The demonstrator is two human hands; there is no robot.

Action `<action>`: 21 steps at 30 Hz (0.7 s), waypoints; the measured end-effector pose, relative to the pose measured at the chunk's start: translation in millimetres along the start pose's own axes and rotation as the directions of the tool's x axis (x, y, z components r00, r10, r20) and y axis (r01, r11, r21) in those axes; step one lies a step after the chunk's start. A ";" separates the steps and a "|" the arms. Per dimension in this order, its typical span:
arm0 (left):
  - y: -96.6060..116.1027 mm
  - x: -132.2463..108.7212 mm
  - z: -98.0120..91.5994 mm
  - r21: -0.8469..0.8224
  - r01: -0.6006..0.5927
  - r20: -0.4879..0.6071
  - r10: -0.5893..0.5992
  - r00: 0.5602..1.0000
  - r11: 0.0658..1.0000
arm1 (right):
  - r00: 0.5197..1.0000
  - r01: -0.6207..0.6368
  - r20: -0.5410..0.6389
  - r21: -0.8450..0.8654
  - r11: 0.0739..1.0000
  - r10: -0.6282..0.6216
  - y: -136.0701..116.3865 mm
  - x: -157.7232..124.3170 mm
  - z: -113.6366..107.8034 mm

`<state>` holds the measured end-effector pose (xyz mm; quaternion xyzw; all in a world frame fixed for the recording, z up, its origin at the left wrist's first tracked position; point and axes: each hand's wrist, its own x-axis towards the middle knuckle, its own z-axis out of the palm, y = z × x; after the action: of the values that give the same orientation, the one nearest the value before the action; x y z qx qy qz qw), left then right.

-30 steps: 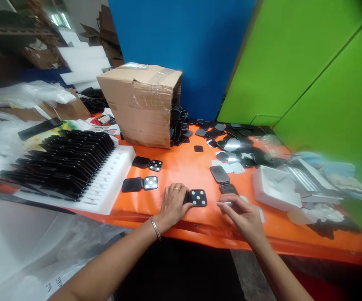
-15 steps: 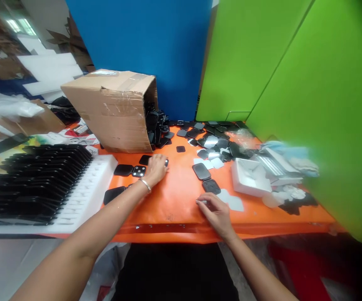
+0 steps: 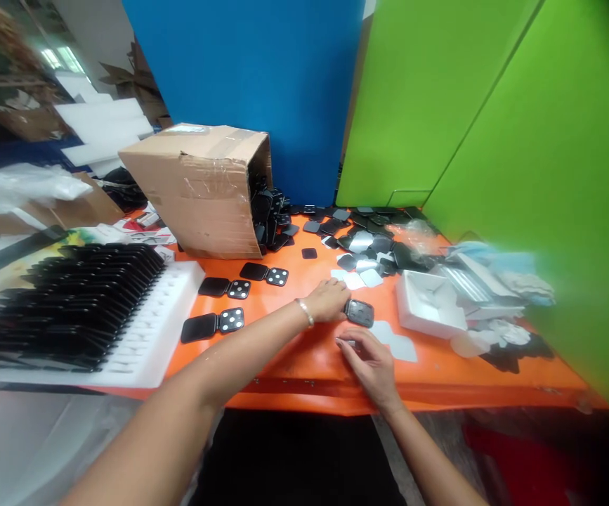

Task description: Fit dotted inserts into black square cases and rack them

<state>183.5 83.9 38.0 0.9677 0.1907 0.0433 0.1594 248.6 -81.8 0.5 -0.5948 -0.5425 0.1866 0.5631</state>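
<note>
My left hand (image 3: 329,298) reaches across the orange table (image 3: 293,351) and its fingers close on an opened black hinged case (image 3: 359,312). My right hand (image 3: 368,362) rests near the front edge, pinching a small thin silvery tool (image 3: 347,344). Three opened black cases with white dots lie to the left: one at the back (image 3: 265,273), one in the middle (image 3: 226,287), one nearer me (image 3: 210,324). White square pieces (image 3: 395,341) lie just right of my hands.
A tipped cardboard box (image 3: 199,186) spills black parts at the back. A white foam rack (image 3: 170,309) holds rows of black cases on the left. A white tray (image 3: 428,303) and a heap of black and mirror pieces (image 3: 372,242) lie to the right, before blue and green panels.
My left hand left the dotted case at the back left and swung right onto the black case by my right hand. The right hand stayed put. The view shifted slightly.
</note>
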 end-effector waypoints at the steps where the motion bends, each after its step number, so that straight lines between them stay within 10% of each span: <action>1: -0.6 -15.8 0.8 -0.008 0.024 -0.020 -0.024 1.000 1.000 | 1.000 -0.003 -0.015 0.008 1.000 0.004 -0.4 0.3 -0.5; 9: 0.6 -146.3 16.4 -0.278 0.284 -0.248 -0.354 0.902 0.918 | 0.979 -0.176 -0.098 0.016 0.984 0.176 -3.5 4.8 0.5; 16: 14.4 -157.4 35.1 -0.354 0.349 -0.363 -0.471 0.804 0.868 | 0.951 -0.216 0.216 -0.046 0.975 0.221 -14.1 7.4 28.0; 21: 17.5 -156.3 37.7 -0.317 0.354 -0.405 -0.463 0.789 0.880 | 0.921 0.021 0.370 -0.353 0.936 0.119 -19.7 16.4 47.9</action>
<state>50.8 -2.2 4.5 0.8387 0.4230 0.2614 0.2221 205.7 -49.9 9.9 -0.6504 -0.6518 0.2149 0.3255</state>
